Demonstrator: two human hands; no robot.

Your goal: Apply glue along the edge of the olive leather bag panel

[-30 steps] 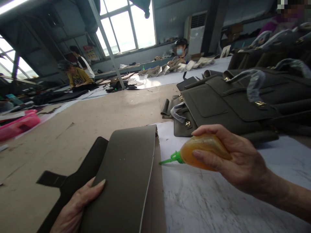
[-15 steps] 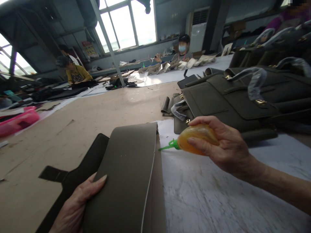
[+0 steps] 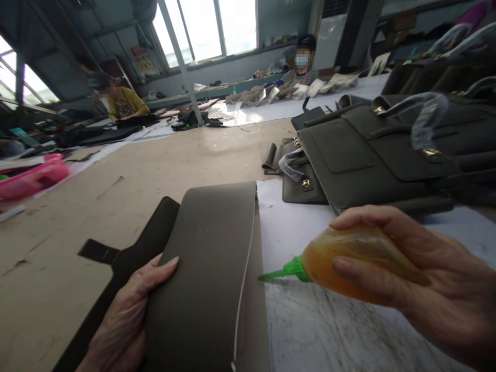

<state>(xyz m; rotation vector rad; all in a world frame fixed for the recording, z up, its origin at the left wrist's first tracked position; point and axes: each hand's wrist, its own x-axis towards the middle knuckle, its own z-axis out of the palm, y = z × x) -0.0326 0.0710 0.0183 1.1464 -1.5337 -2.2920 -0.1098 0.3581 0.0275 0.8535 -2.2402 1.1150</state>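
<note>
My left hand (image 3: 126, 320) grips the left side of a curved olive-grey leather panel (image 3: 209, 268), thumb on top, bending it up off the table. Under the panel lies a darker cut piece (image 3: 127, 253) with a tab sticking out left. My right hand (image 3: 422, 279) is wrapped round a soft amber glue bottle (image 3: 349, 261). Its green nozzle (image 3: 282, 271) points left and nearly touches the panel's right edge. Both sit over a white marbled sheet (image 3: 333, 330).
Finished olive handbags (image 3: 372, 155) with wrapped handles are stacked at the right, small leather parts (image 3: 279, 160) beside them. The brown worktable (image 3: 163, 165) stretches back. A pink tray (image 3: 33, 178) sits far left. Two people work at benches by the windows.
My right hand with the glue bottle moved back toward me along the panel's right edge, from its far end to about halfway. The view shifted slightly; the left hand keeps its hold.
</note>
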